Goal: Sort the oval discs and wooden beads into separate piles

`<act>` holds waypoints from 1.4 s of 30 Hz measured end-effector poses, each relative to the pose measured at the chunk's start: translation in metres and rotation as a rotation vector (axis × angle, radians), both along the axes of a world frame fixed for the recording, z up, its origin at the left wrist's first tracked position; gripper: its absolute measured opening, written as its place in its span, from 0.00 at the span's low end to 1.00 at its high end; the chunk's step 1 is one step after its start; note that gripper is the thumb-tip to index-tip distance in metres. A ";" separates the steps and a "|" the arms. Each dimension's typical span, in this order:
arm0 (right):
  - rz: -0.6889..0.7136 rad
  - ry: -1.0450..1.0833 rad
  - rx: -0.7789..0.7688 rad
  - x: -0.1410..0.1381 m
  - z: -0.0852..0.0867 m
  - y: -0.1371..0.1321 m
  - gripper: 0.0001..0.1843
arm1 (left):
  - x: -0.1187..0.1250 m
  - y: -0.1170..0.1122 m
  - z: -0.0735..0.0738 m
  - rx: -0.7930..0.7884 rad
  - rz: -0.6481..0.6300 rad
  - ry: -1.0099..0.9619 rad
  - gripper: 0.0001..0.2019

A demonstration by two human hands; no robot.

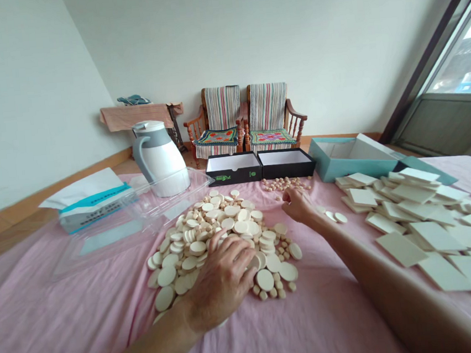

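A heap of pale round wooden discs (197,248) with small wooden pieces mixed in lies on the pink cloth. My left hand (226,272) rests over the heap's near side, fingers apart and touching the discs. My right hand (299,205) is above the cloth to the right of the heap, its fingers curled together; what they hold, if anything, is hidden. Just beyond it lies a smaller cluster of wooden beads (282,184). A few discs (340,218) sit beside my right wrist. More small wooden pieces (273,293) lie at the heap's near right edge.
Square wooden tiles (436,235) are piled at the right. Behind stand two black boxes (235,175) and a light-blue box (343,166). To the left are a white-and-grey jug (163,167), a clear plastic container (112,238) and a tissue pack (92,204).
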State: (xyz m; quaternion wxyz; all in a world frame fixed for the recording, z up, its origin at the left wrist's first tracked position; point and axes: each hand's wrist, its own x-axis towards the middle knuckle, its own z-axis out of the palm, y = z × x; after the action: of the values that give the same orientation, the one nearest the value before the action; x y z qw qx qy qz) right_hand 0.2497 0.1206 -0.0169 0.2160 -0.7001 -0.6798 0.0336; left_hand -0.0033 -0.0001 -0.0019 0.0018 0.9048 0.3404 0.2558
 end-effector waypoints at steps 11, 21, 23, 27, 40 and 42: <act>0.499 0.019 -0.324 -0.004 0.027 -0.015 0.14 | 0.001 0.000 0.004 0.026 -0.001 -0.014 0.09; 0.648 -0.189 -0.446 -0.010 0.043 -0.033 0.20 | 0.001 0.000 0.003 0.021 -0.002 -0.017 0.09; 0.655 -0.196 -0.436 -0.010 0.043 -0.033 0.20 | 0.001 0.000 0.004 0.027 0.000 -0.016 0.08; 0.666 -0.181 -0.439 -0.008 0.043 -0.032 0.19 | 0.001 0.000 0.003 0.050 0.002 -0.014 0.09; 0.275 -0.157 -0.339 0.061 0.053 -0.030 0.15 | 0.000 0.000 0.000 0.042 -0.005 0.011 0.10; 0.209 -0.199 -0.374 0.078 0.053 -0.035 0.14 | 0.000 0.000 0.000 0.047 -0.011 0.008 0.09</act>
State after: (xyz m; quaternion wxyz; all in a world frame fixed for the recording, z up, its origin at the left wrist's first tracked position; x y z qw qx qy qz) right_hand 0.3274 0.0851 0.0357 0.0098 -0.6534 -0.7486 0.1120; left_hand -0.0030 -0.0003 -0.0020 -0.0193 0.9074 0.3295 0.2602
